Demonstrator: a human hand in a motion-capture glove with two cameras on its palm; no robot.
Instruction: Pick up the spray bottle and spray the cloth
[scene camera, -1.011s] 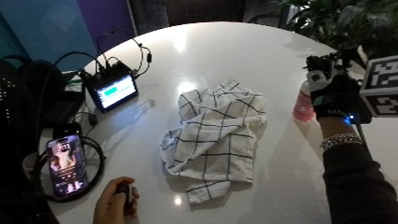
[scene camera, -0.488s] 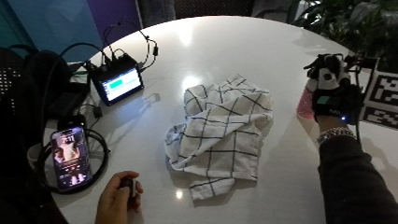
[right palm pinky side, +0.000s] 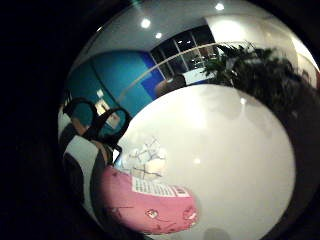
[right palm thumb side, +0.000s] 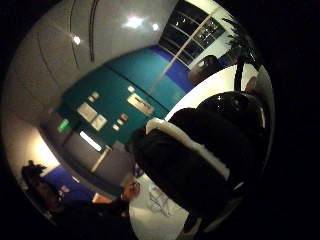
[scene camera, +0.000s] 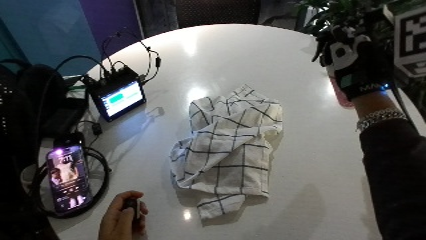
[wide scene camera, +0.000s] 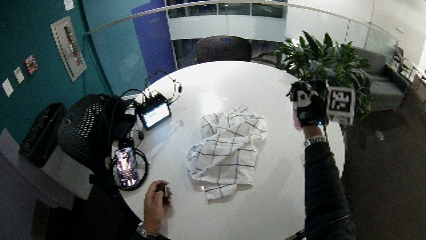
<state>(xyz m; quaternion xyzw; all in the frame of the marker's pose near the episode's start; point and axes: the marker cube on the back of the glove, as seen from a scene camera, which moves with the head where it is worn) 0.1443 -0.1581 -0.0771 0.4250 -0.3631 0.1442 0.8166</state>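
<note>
Since a second ago the gloved right hand (scene camera: 353, 60) has risen from near the table's (scene camera: 266, 55) edge and now holds the pink spray bottle (scene camera: 341, 97) up above the table's right side, well clear of the surface; only a sliver of pink shows below the glove in the outside view. Its fingers (scene camera: 333, 42) are curled round the bottle, and the little finger side palm view shows the bottle's pink body (right palm pinky side: 150, 207) with a white label close against the palm. The checked cloth (scene camera: 229, 145) lies crumpled in the middle of the white round table, in the same place as before, apart from the hand and lower than it. The other, bare hand (scene camera: 123, 217) rests at the near edge of the table with a small dark object in it, as it did earlier. On the left side sit a small monitor (scene camera: 120, 97) with a lit screen and cables, and a phone (scene camera: 66, 172) with its screen on, lying on a ring of cable. No container besides the bottle shows, and what it holds cannot be seen.
</note>
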